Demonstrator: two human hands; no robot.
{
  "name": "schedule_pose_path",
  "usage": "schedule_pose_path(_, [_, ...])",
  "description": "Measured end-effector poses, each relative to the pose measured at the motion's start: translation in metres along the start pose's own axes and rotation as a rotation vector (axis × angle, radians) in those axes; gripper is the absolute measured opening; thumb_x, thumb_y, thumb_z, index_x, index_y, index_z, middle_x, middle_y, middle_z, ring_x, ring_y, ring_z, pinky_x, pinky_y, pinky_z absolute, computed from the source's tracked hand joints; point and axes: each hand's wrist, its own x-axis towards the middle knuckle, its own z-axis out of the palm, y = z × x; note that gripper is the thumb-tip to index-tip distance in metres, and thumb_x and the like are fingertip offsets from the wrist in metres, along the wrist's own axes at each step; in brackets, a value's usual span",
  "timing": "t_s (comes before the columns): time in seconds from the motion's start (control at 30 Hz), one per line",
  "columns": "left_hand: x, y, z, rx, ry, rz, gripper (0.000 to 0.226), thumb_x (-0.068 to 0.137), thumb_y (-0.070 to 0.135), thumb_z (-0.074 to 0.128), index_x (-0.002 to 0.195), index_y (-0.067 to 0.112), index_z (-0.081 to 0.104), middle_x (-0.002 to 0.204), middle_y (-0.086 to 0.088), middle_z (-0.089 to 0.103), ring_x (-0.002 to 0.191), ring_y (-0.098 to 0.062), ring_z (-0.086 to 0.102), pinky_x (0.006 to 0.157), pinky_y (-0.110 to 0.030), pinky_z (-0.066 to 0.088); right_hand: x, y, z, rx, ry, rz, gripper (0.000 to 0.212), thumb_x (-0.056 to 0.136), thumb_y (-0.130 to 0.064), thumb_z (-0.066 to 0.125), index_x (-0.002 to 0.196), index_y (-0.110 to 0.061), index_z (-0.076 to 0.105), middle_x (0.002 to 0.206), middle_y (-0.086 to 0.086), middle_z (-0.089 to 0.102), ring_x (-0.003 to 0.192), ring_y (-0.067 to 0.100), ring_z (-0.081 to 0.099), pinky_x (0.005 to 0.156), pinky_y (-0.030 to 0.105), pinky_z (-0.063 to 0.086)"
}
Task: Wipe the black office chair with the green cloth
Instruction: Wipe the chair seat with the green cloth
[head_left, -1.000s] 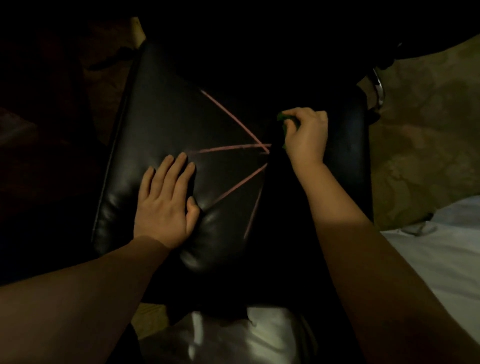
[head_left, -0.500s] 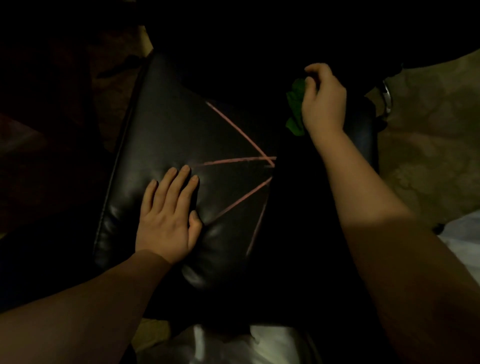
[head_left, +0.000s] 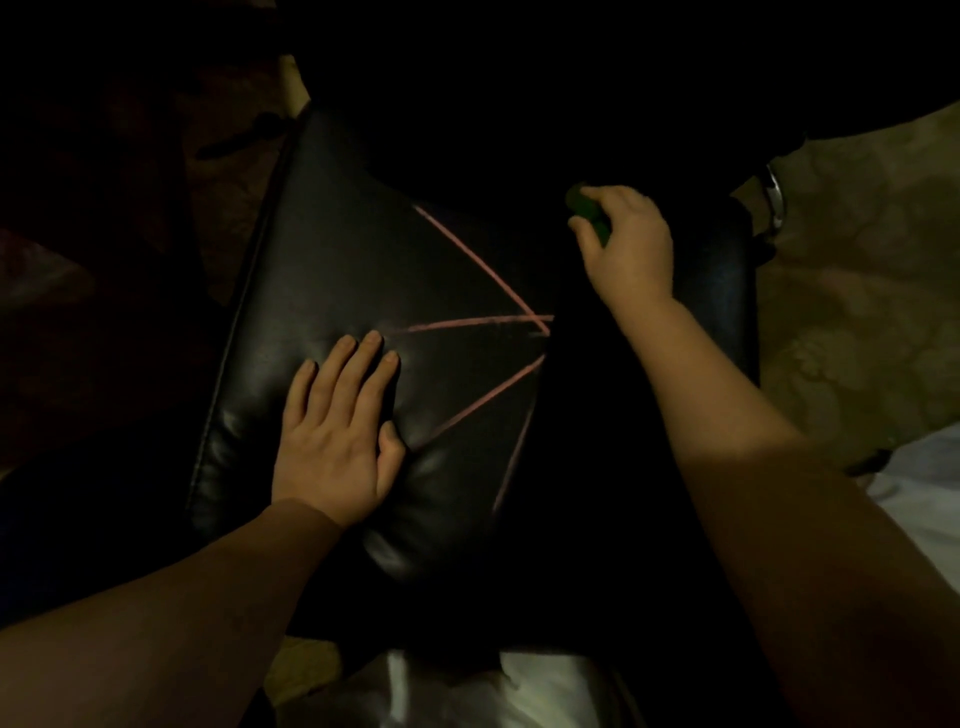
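Your right hand (head_left: 626, 244) grips the bunched green cloth (head_left: 587, 210); it is soft and light; your flat left hand (head_left: 337, 431) presses the slippery chair seat (head_left: 322, 270).

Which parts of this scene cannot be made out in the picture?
1. Head view: most of the crumpled green cloth, hidden under the right hand's curled fingers.
2. Head view: the back of the black leather office chair, lost in darkness at the top.
3. Head view: the seat surface under the flat left hand.
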Motion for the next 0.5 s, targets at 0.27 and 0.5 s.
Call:
schedule_pose_path(0.27, [0.000,-0.002,0.004,-0.009,0.027,0.006,0.061,0.085,0.030,0.039,0.141,0.009,0.047,0.153,-0.012,0.039,0.143,-0.027,0.032,0.118,-0.044,0.016,-0.057,-0.009,-0.009,0.040,-0.012,-0.014,0.029,0.091,-0.003,0.056,0.117,-0.008,0.068,0.117,0.006,0.066,0.111,0.021,0.055,0.093,0.011,0.030])
schedule_pose_path(0.5, [0.000,-0.001,0.002,-0.022,0.028,0.003,0.060,0.086,0.031,0.039,0.141,0.010,0.047,0.154,-0.011,0.038,0.143,-0.027,0.032,0.118,-0.045,0.017,-0.124,-0.022,-0.020,0.068,-0.061,0.003,0.026,0.090,-0.002,0.058,0.111,-0.011,0.070,0.111,0.003,0.068,0.106,0.018,0.057,0.092,0.013,0.033])
